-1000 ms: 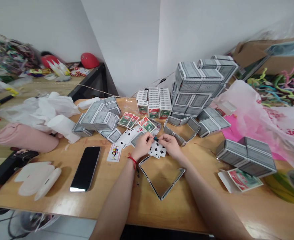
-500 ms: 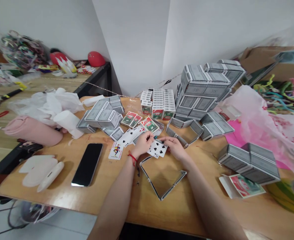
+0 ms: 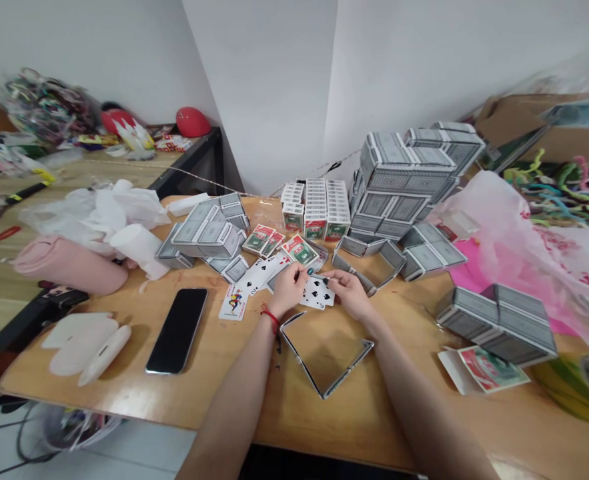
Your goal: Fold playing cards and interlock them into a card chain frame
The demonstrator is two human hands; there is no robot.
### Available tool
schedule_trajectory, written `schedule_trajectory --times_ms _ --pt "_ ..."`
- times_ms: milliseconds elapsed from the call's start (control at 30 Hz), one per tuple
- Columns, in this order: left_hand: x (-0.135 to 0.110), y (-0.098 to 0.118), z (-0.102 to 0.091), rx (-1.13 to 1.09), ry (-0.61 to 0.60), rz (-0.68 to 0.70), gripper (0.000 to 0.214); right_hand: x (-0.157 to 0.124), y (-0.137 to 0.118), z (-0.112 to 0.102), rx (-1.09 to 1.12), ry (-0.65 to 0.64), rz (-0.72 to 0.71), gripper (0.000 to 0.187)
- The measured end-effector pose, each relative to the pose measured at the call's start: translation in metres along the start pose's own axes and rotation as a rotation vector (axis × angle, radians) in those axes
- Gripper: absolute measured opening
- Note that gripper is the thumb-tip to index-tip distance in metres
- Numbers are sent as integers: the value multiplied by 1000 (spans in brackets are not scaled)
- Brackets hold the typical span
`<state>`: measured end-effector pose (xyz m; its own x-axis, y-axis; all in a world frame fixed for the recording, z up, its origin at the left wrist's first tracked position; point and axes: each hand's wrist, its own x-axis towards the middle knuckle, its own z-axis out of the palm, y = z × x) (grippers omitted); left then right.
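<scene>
Head camera looks down on a wooden table [image 3: 214,360], where the left hand [image 3: 288,288] and the right hand [image 3: 347,293] meet over a spade card [image 3: 318,293] near the table's middle. Many grey card blocks [image 3: 404,180] stand finished at the back and on both sides, so a large part of the work seems done. An open card frame [image 3: 324,357] lies unclosed just before the wrists, and loose cards [image 3: 260,272] lie beside the left hand. Both hands are closed in a pinch on the spade card, fingertips at its upper edge. It may be several cards together; the view is too small to say.
</scene>
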<state>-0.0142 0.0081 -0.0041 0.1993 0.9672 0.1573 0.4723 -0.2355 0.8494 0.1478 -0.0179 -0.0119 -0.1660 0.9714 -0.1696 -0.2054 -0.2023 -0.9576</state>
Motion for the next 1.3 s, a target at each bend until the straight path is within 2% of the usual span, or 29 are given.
schedule_trajectory --times_ms 100,500,667,900,1067,1300 --pt "-1 -2 0 -3 -5 16 12 3 1 1 -76 63 -47 23" --pt "4 8 6 -141 -138 -7 14 6 7 -4 -273 54 -136 21" --pt "4 8 2 -245 -227 -40 13 5 2 -4 -319 56 -158 19" --pt "6 12 -1 -333 -273 -116 13 2 -4 -4 -246 8 -94 23" --pt "8 9 0 -365 -231 -128 13 5 -3 -4 -253 -8 -45 27" --pt "11 8 -6 -390 -258 -152 13 2 1 0 -382 121 -225 26"
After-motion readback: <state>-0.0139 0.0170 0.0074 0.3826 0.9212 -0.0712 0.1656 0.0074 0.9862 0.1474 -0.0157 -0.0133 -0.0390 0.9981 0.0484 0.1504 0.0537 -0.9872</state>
